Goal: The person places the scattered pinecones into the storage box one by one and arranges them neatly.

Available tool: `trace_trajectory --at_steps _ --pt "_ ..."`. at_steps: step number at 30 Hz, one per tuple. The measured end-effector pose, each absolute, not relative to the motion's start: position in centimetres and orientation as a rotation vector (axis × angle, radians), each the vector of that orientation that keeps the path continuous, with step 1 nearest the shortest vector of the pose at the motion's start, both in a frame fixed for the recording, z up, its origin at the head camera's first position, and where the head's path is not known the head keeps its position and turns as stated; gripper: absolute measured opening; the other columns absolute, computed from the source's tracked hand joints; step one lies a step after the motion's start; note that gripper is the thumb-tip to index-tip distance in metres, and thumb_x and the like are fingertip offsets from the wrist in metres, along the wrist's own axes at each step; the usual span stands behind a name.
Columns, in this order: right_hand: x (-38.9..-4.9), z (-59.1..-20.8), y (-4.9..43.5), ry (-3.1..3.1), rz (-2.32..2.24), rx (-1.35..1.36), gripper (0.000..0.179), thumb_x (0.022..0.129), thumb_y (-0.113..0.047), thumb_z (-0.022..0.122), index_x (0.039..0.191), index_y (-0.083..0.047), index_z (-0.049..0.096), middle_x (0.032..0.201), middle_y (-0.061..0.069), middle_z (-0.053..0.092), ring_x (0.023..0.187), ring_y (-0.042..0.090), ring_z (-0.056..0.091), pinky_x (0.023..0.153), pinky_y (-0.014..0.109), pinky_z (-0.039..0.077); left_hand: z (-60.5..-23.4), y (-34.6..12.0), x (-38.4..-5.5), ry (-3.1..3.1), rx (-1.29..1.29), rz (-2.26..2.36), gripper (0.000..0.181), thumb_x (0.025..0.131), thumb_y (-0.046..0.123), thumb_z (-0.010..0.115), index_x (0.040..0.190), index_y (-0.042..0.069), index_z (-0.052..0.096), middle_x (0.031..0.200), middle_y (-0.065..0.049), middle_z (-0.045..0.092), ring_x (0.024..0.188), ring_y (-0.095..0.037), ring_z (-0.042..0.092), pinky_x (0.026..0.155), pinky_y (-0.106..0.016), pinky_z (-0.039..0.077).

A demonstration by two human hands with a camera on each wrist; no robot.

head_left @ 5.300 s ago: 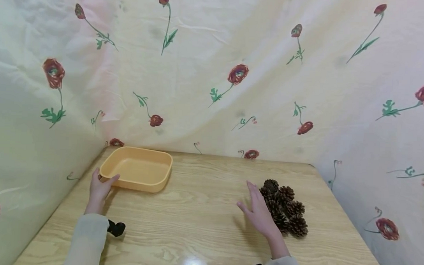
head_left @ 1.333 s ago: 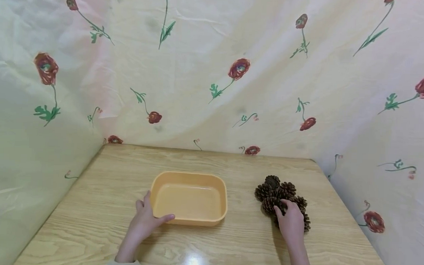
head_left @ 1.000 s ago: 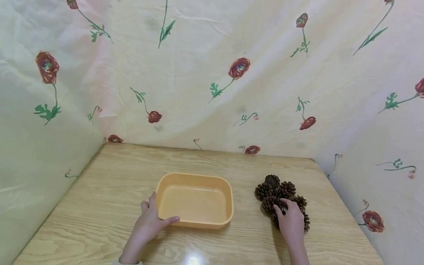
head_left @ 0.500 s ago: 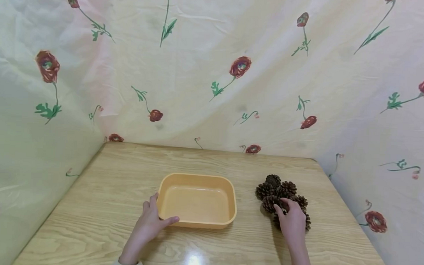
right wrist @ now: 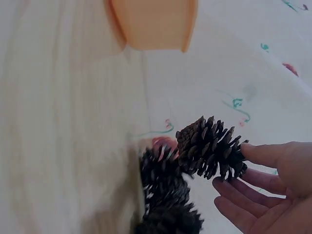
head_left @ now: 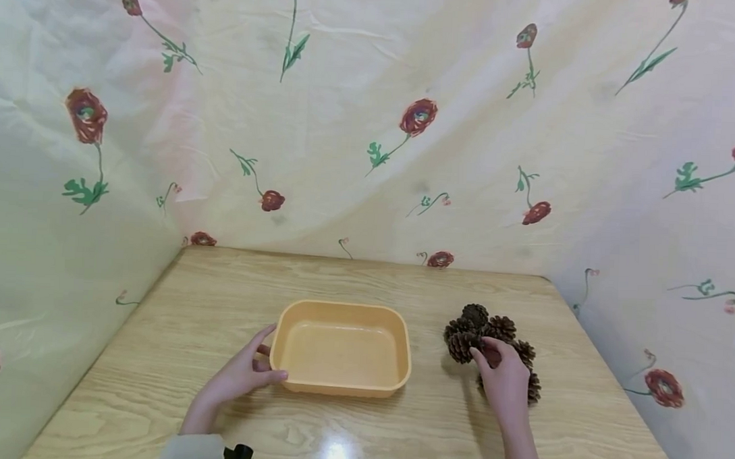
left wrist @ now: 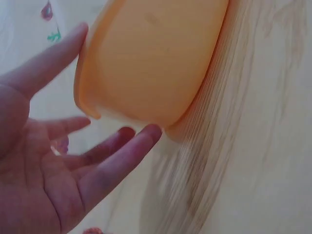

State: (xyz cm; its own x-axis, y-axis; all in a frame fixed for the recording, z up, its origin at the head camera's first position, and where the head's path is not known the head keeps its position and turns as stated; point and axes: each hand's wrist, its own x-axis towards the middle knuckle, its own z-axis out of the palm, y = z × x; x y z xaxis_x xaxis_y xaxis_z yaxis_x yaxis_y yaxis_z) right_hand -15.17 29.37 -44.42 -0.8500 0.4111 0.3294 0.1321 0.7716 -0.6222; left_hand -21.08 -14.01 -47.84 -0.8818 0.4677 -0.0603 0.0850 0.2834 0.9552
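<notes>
A yellow-orange plastic tray (head_left: 340,388) with rounded corners and nothing inside stands at mid-table. My left hand (head_left: 241,374) is at its left end, fingers spread and fairly straight, the thumb at the near left corner of the rim; in the left wrist view the fingertips are right at the tray wall (left wrist: 146,63). My right hand (head_left: 506,379) pinches a brown pine cone (right wrist: 209,148) by one end between thumb and fingers. In the right wrist view, that cone is held above the other pine cones (right wrist: 168,190). Several of these lie clustered (head_left: 501,327) around the hand, partly hidden by it.
The wood-grain table (head_left: 232,279) is bordered at the back and sides by a pale cloth (head_left: 346,154) printed with red flowers. Black straps or mounts (head_left: 238,456) show at the sleeves.
The tray came from the far left to mid-table with the left hand, which has since loosened and shifted slightly left. The right hand took hold of a pine cone and raised it from the cluster.
</notes>
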Motion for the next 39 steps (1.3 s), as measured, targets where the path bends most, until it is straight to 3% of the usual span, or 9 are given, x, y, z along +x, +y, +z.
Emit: trace_trajectory --at_steps 4,8,12,15,17,20,24,39 --pt "-15.3 -43.6 28.7 -2.467 0.942 -0.407 0.035 0.091 -0.021 0.068 0.121 -0.002 0.064 0.112 0.02 0.068 0.101 0.033 0.067 0.077 0.021 0.054 -48.1 -14.3 -21.6 2.116 0.596 1.637 0.101 0.086 0.019 0.075 0.157 0.011 0.003 0.126 -0.028 0.036 0.105 -0.028 0.067 0.08 -0.026 0.052" --pt "-15.5 -42.6 27.5 -2.446 1.038 -0.405 0.035 0.091 -0.025 0.069 0.12 -0.006 0.065 0.111 0.017 0.07 0.096 0.017 0.069 0.072 0.001 0.042 -48.4 -14.3 -22.0 2.061 0.668 1.64 0.103 0.087 0.016 0.073 0.157 0.012 -0.002 0.131 -0.032 0.031 0.106 -0.033 0.065 0.081 -0.024 0.053" --pt "-15.8 -41.8 26.0 -2.453 1.139 -0.373 0.035 0.091 -0.028 0.069 0.119 -0.007 0.066 0.111 0.015 0.071 0.084 -0.011 0.06 0.073 0.005 0.044 -48.7 -14.4 -22.3 2.044 0.71 1.663 0.106 0.084 0.015 0.075 0.157 0.011 -0.003 0.139 -0.036 0.027 0.114 -0.041 0.06 0.085 -0.027 0.055" --pt "-16.3 -41.5 25.0 -2.456 1.209 -0.34 0.035 0.091 -0.028 0.069 0.119 -0.007 0.066 0.111 0.014 0.07 0.08 -0.017 0.055 0.073 0.008 0.047 -48.8 -14.4 -22.4 2.059 0.72 1.664 0.108 0.083 0.016 0.076 0.156 0.01 -0.003 0.143 -0.036 0.023 0.118 -0.045 0.057 0.086 -0.029 0.055" --pt "-16.6 -41.4 24.3 -2.453 1.236 -0.327 0.034 0.091 -0.028 0.069 0.118 -0.008 0.067 0.11 0.013 0.071 0.083 -0.011 0.061 0.074 0.011 0.049 -48.8 -14.4 -22.4 2.066 0.716 1.656 0.108 0.083 0.017 0.076 0.156 0.01 -0.003 0.145 -0.036 0.022 0.118 -0.045 0.056 0.086 -0.03 0.055" --pt "-17.1 -41.5 23.3 -2.446 1.273 -0.284 0.032 0.09 -0.025 0.07 0.116 -0.007 0.068 0.112 0.015 0.071 0.094 0.01 0.069 0.079 0.02 0.054 -48.9 -14.3 -22.5 2.066 0.706 1.652 0.109 0.083 0.017 0.077 0.156 0.01 -0.003 0.145 -0.035 0.022 0.118 -0.045 0.056 0.086 -0.03 0.055" --pt "-18.0 -41.8 22.0 -2.441 1.369 -0.22 0.034 0.09 -0.022 0.07 0.117 -0.002 0.067 0.116 0.019 0.068 0.106 0.031 0.067 0.086 0.032 0.056 -48.8 -14.1 -22.4 2.046 0.718 1.656 0.109 0.083 0.017 0.077 0.156 0.009 -0.004 0.145 -0.037 0.02 0.117 -0.045 0.057 0.086 -0.03 0.055" --pt "-19.8 -43.4 17.7 -2.441 1.531 -0.16 0.028 0.086 -0.015 0.074 0.109 0.0 0.069 0.106 0.02 0.071 0.096 0.031 0.071 0.078 0.035 0.058 -48.7 -12.2 -21.9 1.999 0.712 1.688 0.111 0.082 0.014 0.077 0.156 0.009 -0.005 0.148 -0.037 0.016 0.116 -0.046 0.057 0.085 -0.03 0.056"
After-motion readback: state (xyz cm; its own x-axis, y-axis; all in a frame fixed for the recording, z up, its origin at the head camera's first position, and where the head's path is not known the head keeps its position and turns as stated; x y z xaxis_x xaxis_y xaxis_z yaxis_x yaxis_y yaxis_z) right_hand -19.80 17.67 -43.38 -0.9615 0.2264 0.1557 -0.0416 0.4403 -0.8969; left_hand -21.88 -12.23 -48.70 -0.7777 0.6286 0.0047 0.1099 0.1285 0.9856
